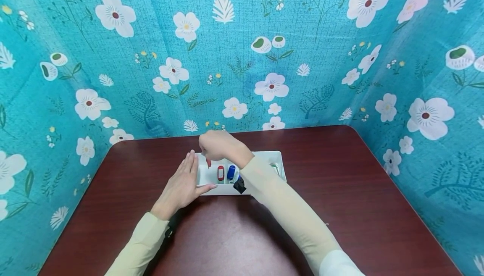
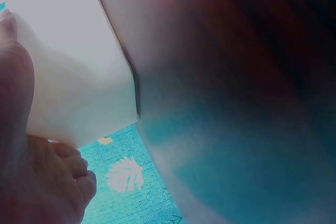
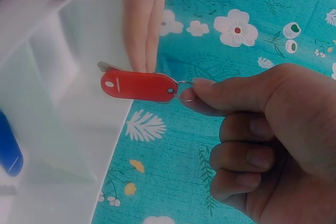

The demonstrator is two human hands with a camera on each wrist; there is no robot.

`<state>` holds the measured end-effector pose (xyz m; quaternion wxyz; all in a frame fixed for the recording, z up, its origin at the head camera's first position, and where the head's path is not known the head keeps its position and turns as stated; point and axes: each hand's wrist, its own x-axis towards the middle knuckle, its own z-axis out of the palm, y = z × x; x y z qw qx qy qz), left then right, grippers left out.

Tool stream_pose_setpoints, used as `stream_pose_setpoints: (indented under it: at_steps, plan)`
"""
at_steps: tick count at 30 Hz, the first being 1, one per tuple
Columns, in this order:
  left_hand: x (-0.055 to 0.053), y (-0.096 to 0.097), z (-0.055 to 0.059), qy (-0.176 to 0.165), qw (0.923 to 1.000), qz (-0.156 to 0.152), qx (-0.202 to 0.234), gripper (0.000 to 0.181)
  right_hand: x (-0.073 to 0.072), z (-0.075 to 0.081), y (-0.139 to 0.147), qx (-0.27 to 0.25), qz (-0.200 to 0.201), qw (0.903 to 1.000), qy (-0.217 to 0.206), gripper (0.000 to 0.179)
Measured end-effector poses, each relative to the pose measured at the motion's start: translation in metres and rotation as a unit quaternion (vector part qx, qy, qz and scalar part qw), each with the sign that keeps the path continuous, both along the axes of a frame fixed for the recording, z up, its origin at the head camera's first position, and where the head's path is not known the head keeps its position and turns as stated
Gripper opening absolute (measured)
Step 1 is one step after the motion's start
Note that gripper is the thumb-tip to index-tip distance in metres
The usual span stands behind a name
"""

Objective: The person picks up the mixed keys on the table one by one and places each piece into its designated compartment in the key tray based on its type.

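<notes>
A long white divided box (image 1: 223, 190) lies on the table. My left hand (image 1: 181, 185) rests against its left end, fingers straight along the end wall and thumb on the front rim. In the right wrist view, my right hand (image 3: 262, 135) pinches the metal ring of a red key tag (image 3: 139, 86) between thumb and forefinger, the other fingers curled in. A metal tip shows behind the tag, which hangs over the box's left compartment in the head view. Another red tag (image 1: 221, 173) with a white label and a blue tag (image 1: 231, 172) lie in the box.
A pale greenish item (image 1: 275, 168) lies in the box's right part. My right forearm (image 1: 280, 200) crosses the box and hides part of it. The dark red table (image 1: 340, 192) is bordered by a blue flowered cloth (image 1: 234, 57) at the back and sides.
</notes>
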<state>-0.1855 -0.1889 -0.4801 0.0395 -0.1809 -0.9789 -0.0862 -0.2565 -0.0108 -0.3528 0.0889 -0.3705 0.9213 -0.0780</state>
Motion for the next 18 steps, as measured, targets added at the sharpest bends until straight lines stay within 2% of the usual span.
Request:
stream_pose_setpoints:
  at_steps: [10,18]
  plan:
    - [-0.0006,0.0012,0.0009,-0.002,1.0000,-0.003,0.001,0.115,-0.0056,-0.0025,-0.0084,0.006,0.002,0.9996,-0.027,0.018]
    - [0.0011,0.0016,0.0007,-0.002,1.0000,0.007,-0.001,0.117,-0.0079,-0.0047,-0.0094,0.002,0.001,0.9997,-0.023,0.016]
